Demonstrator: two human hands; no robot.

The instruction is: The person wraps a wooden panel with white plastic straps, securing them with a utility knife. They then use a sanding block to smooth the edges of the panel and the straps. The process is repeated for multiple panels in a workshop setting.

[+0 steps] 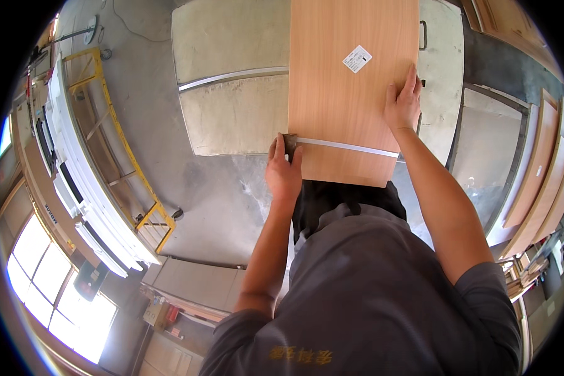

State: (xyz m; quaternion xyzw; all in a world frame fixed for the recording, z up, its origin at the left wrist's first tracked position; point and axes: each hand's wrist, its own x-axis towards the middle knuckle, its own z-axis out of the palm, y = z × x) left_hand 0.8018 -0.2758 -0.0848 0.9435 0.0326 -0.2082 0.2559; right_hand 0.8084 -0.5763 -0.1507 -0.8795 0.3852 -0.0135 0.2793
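A long wood-grain board [351, 103] with a white label [357, 59] lies lengthwise in front of me, its near end close to my waist. Across its near part runs the thin metal blade of a try square [348, 145]. My left hand [284, 175] is closed on the square's dark stock at the board's left edge. On the board's right edge rests my right hand [403, 106], fingers stretched forward along the edge and thumb apart on the top face. Below the board is a pale, worn work table [238, 113] with a metal strip [232, 77] across it.
Left of the table, a yellow metal frame [116, 119] stands beside long white panels [97, 182]. Several wood-grain boards [536, 163] lean at the right. A pale cabinet [197, 282] is at the lower left, and a cable [135, 34] lies on the grey floor [207, 213].
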